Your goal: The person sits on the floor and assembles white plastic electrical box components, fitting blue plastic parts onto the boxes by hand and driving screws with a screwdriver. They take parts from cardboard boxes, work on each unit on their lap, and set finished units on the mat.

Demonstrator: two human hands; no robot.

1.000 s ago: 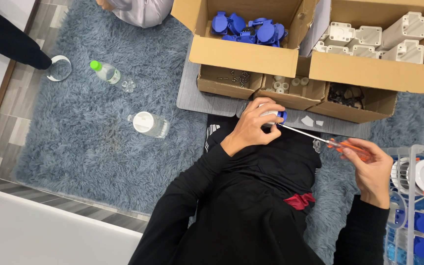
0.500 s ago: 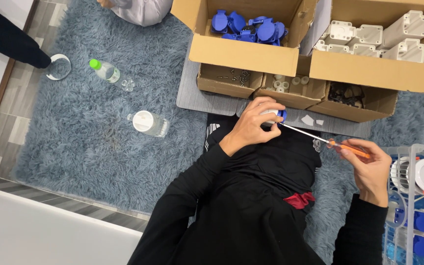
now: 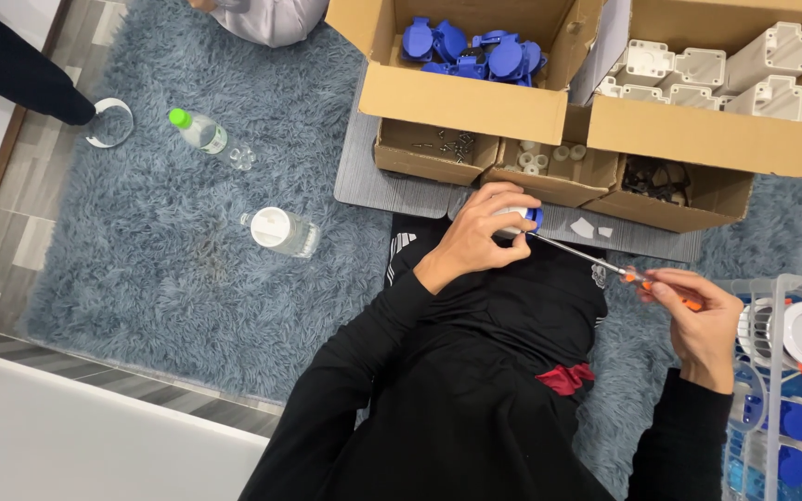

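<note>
My left hand point(image 3: 481, 234) is closed around a small white and blue plastic part point(image 3: 523, 220), held above my lap. My right hand point(image 3: 704, 320) grips the orange handle of a screwdriver point(image 3: 605, 263). Its thin metal shaft runs up and left, and the tip meets the blue end of the part. Both arms are in black sleeves. Most of the part is hidden under my left fingers.
Open cardboard boxes sit ahead: one with blue parts point(image 3: 475, 51), one with white parts point(image 3: 712, 70), smaller trays of screws point(image 3: 438, 148) and bits. A clear rack point(image 3: 791, 390) with blue and white pieces stands at right. Two bottles point(image 3: 280, 230) point(image 3: 204, 135) lie on the grey-blue rug.
My right hand has shifted slightly with the screwdriver, whose tip stays on the part. The left hand holds its place.
</note>
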